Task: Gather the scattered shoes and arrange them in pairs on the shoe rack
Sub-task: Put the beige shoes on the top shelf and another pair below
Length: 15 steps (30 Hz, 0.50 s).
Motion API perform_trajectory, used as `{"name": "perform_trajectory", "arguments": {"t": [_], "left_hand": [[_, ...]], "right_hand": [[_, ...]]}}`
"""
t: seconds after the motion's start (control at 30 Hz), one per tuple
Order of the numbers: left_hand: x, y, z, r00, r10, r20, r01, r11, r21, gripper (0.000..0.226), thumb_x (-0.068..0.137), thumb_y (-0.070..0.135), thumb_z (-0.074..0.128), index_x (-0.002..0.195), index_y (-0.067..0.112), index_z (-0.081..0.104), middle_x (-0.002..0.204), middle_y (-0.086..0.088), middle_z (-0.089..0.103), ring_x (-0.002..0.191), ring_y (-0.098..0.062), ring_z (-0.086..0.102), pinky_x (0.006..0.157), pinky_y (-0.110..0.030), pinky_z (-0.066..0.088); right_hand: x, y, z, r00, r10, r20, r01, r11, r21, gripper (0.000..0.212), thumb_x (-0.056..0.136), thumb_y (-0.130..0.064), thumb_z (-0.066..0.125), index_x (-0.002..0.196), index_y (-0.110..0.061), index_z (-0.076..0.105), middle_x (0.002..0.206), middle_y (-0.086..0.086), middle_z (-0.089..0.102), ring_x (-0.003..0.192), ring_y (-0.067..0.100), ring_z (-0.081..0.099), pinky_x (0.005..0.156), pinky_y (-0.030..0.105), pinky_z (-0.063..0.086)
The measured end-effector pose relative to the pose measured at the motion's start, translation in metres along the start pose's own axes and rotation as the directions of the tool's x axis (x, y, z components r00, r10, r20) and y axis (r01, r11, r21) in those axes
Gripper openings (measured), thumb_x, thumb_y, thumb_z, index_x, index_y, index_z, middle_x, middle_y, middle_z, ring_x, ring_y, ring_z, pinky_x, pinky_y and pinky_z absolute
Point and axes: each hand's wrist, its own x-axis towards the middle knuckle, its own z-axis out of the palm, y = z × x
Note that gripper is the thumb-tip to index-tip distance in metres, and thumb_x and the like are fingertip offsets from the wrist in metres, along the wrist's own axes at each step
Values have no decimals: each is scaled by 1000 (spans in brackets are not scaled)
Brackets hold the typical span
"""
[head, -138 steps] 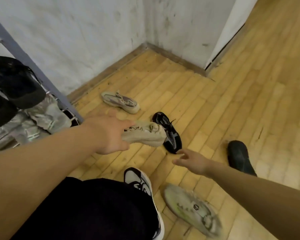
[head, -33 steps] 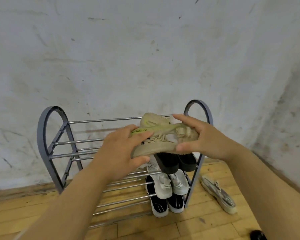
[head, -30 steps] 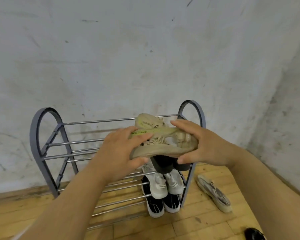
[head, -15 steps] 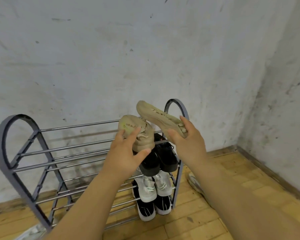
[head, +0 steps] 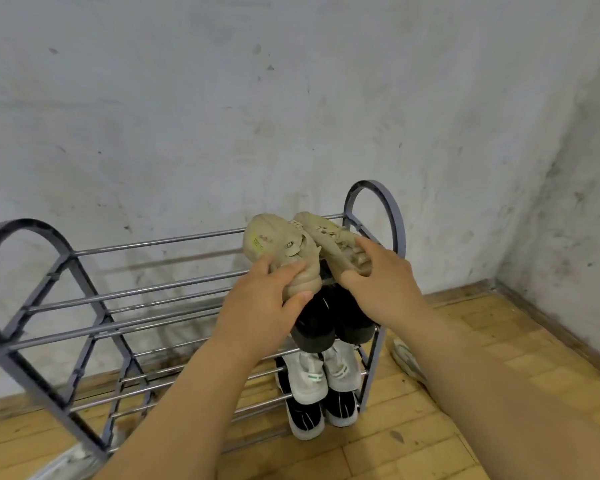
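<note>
- Beige knit sneaker, bunched and hard to read, is at the right end of the top tier of a grey metal shoe rack. The left hand grips its near end, fingers curled over it and thumb pressed beneath.
- A second beige sneaker touches it on the right, tilted. The right hand holds its near end, fingers curled round and covering that part.
- Whether either sneaker rests on the rails is hidden by the hands.
- Below them, tier under tier, sit black shoes, white shoes and black-and-white sneakers, each pair partly covering the next.
- On the wooden floor right of the rack, a pale shoe is mostly hidden behind the right forearm.
- A pale blurred shape is cut off at the bottom left edge and cannot be identified.
</note>
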Motion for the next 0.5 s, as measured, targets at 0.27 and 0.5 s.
{"name": "perform_trajectory", "arguments": {"t": [0.27, 0.5], "left_hand": [[-2, 3, 3, 999, -22, -42, 18, 994, -109, 52, 99, 48, 58, 149, 44, 48, 163, 8, 27, 145, -18, 35, 118, -40, 37], [8, 4, 12, 997, -2, -77, -10, 988, -155, 50, 98, 44, 62, 147, 41, 52, 162, 7, 29, 143, -15, 36, 114, -40, 42]], "right_hand": [[8, 18, 7, 990, -97, -100, 92, 994, -57, 55, 95, -30, 57, 149, -27, 47, 128, 5, 63, 112, 23, 58, 89, 30, 48], [10, 21, 10, 984, -105, -146, 91, 991, -99, 58, 96, -42, 58, 150, -28, 44, 126, 2, 64, 112, 23, 59, 92, 37, 53]]}}
